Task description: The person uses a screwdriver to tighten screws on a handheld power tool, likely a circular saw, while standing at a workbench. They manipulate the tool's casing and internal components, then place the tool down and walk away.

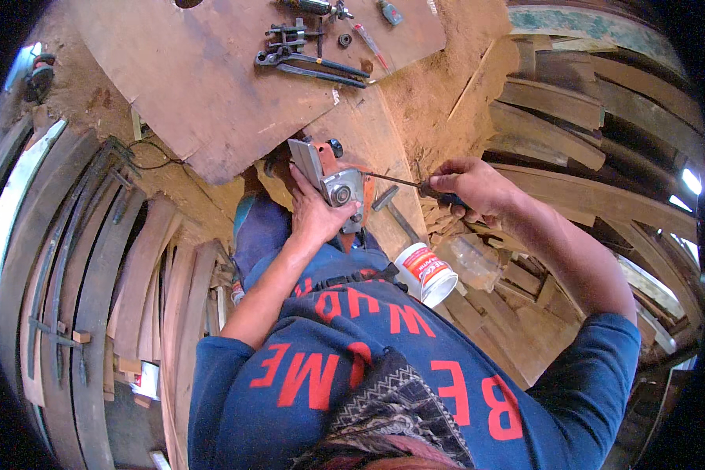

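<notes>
1. While the left hand [315, 213] curls around an orange-and-silver metal power tool [356, 190], its thumb lies along the silver housing, beside a round bearing-like part.
2. The power tool is in front of the person's waist, near the knees.
3. The right hand [471, 188], fingers folded in, grips the dark handle of a long, thin-shafted screwdriver [392, 179].
4. The shaft points leftward at the tool's orange edge; its tip seems to touch there, though it is too small to be sure.
5. Nearby are a grey metal-headed hammer [404, 222] and a white plastic bucket [439, 288].
</notes>
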A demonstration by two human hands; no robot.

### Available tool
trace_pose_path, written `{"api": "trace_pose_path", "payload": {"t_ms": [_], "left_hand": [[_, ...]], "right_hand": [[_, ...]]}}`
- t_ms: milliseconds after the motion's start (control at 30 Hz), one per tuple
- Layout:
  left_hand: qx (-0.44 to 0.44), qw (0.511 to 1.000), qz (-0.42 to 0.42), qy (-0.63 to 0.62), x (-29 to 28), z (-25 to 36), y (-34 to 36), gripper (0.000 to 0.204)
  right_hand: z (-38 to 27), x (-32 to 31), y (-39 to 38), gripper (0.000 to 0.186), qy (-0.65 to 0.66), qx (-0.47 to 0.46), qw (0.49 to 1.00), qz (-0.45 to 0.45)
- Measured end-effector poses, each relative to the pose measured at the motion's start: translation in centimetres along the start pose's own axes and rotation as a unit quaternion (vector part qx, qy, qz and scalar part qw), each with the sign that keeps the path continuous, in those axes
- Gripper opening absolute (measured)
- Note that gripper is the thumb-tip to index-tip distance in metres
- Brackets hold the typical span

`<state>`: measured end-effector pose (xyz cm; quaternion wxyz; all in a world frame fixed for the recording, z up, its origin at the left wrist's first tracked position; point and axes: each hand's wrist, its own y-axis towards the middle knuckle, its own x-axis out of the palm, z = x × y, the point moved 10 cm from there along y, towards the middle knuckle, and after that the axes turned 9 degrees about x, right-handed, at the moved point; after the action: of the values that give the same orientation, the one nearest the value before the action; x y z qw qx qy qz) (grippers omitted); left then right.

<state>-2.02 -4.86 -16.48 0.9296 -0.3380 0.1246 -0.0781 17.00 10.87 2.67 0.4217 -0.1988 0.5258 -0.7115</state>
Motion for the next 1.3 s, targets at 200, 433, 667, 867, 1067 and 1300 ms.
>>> {"api": "trace_pose_path", "payload": {"t_ms": [200, 433, 667, 867, 1067, 1300], "left_hand": [[-0.011, 1.0, -0.008, 0.008, -0.1, 0.4, -0.2, 0.153], [-0.007, 1.0, -0.001, 0.01, 0.1, 0.1, -0.4, 0.153], [-0.021, 0.999, -0.009, 0.022, -0.1, 0.2, -0.7, 0.154], [-0.037, 0.999, -0.02, 0.013, -0.3, 0.3, -0.4, 0.156], [0.014, 1.0, 0.01, 0.001, 0.4, -0.6, 0.0, 0.155], [0.004, 1.0, 0.003, 0.022, -0.2, 0.0, -0.1, 0.153]], "right_hand": [[-0.2, 1.0, -1.2, 0.037, -0.232, -0.262, 0.924, 0.156], [-0.4, 2.2, -1.6, 0.035, -0.183, -0.184, 0.957, 0.128], [0.5, 0.9, -1.5, 0.036, -0.145, -0.154, 0.971, 0.113], [-1.1, 4.9, -7.2, 0.038, -0.532, -0.438, 0.666, 0.285], [1.5, -0.3, -0.4, 0.036, -0.019, 0.024, 0.999, 0.039], [-1.8, 4.9, -6.6, 0.05, -0.55, -0.426, 0.66, 0.284]]}}
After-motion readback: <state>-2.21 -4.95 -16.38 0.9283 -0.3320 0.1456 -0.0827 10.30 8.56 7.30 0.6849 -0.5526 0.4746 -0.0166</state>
